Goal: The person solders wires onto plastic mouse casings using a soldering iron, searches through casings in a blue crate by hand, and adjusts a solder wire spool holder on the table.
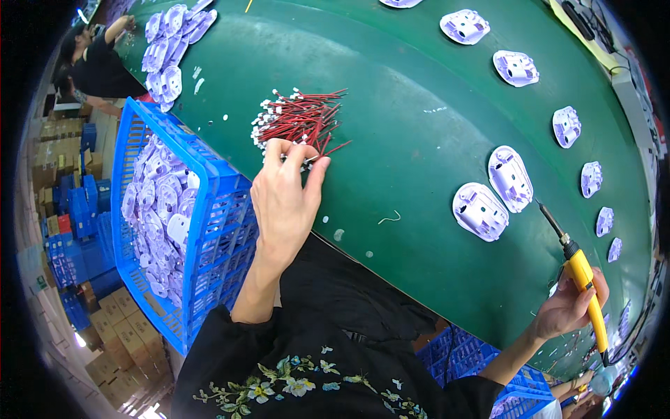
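Blue crate (209,230) of pale shells beside green belt (412,126).

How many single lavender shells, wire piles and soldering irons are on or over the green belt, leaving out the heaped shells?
Single lavender shells on the green belt: 9
Piles of red wires: 1
Yellow soldering iron: 1
Total: 11

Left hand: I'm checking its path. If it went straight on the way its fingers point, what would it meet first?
The left hand points up the green belt; its fingertips already seem to touch the pile of red wires with white plugs, so it would meet that first.
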Demonstrator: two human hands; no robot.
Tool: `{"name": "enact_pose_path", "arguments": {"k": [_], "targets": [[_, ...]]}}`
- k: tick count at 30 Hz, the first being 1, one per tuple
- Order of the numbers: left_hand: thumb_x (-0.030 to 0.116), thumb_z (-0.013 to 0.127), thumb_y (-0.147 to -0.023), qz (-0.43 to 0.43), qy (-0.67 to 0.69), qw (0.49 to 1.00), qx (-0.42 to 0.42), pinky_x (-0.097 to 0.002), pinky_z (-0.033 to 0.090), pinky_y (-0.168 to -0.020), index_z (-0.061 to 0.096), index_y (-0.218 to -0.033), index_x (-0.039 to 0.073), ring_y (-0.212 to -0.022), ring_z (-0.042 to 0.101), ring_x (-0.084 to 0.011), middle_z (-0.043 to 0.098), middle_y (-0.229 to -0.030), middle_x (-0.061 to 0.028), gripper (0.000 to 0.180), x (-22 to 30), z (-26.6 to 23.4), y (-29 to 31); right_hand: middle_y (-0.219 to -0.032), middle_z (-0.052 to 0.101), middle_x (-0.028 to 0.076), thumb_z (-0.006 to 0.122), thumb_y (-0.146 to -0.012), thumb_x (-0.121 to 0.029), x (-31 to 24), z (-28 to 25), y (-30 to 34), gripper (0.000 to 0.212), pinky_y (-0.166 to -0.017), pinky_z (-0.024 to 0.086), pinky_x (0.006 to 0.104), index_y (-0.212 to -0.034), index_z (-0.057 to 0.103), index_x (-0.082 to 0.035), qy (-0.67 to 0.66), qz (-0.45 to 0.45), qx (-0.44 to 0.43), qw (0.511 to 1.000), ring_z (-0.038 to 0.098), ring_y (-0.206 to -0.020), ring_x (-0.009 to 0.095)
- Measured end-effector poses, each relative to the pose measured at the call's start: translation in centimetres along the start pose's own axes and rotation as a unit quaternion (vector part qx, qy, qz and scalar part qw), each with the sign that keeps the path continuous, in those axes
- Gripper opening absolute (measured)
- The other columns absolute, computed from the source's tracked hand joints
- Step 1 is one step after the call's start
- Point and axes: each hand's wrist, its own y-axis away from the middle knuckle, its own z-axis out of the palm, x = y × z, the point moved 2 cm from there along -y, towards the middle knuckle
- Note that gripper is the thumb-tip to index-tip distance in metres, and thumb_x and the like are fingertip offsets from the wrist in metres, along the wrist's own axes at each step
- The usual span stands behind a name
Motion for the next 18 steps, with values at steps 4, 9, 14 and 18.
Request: {"name": "enact_pose_path", "arguments": {"k": [4,9,14,18], "targets": [[0.009,0.074,-0.079,0.005,0.029,0.999,0.027,-0.0325,0.043,-0.061,0.067,-0.082,0.003,-0.078,0.059,-0.0219,0.056,-0.085,-0.0073,0.010,0.3,-0.5,0.0,-0.092,0.052,0.018,0.051,-0.094,-0.030,1.4,-1.1,-0.1,0.034,-0.046,0.037,0.0186,-0.107,0.053,0.001,-0.011,0.004,-0.037,0.999,0.048,-0.064,0.015],[0.012,0.074,-0.079,0.009,0.031,0.999,0.015,-0.0276,0.028,-0.047,0.068,-0.084,0.002,-0.054,0.039,-0.0079,0.055,-0.069,-0.0028,0.013,1.5,-0.7,-0.6,-0.087,0.052,0.017,0.050,-0.094,-0.030,2.0,-0.8,-0.1,0.034,-0.045,0.036,0.0180,-0.106,0.053,0.001,-0.003,0.000,-0.013,1.000,0.047,-0.062,0.015],[0.011,0.071,-0.082,-0.022,0.020,1.000,0.008,-0.0271,0.021,-0.045,0.067,-0.087,0.001,-0.050,0.027,-0.0050,0.051,-0.062,0.0018,0.011,2.1,-1.0,-0.8,-0.085,0.052,0.016,0.052,-0.093,-0.030,2.7,-1.2,0.5,0.033,-0.048,0.038,0.0194,-0.105,0.054,0.001,-0.040,0.029,-0.003,0.999,0.046,-0.055,0.013],[0.004,0.066,-0.085,-0.004,0.078,0.996,-0.048,-0.0259,0.036,-0.048,0.065,-0.088,-0.001,-0.057,0.055,-0.0114,0.066,-0.075,-0.0076,0.006,5.4,-1.4,0.0,-0.083,0.051,0.014,0.054,-0.092,-0.031,2.5,-0.9,0.7,0.034,-0.052,0.038,0.0201,-0.103,0.054,0.002,-0.054,0.047,-0.019,0.997,0.046,-0.054,0.012]]}}
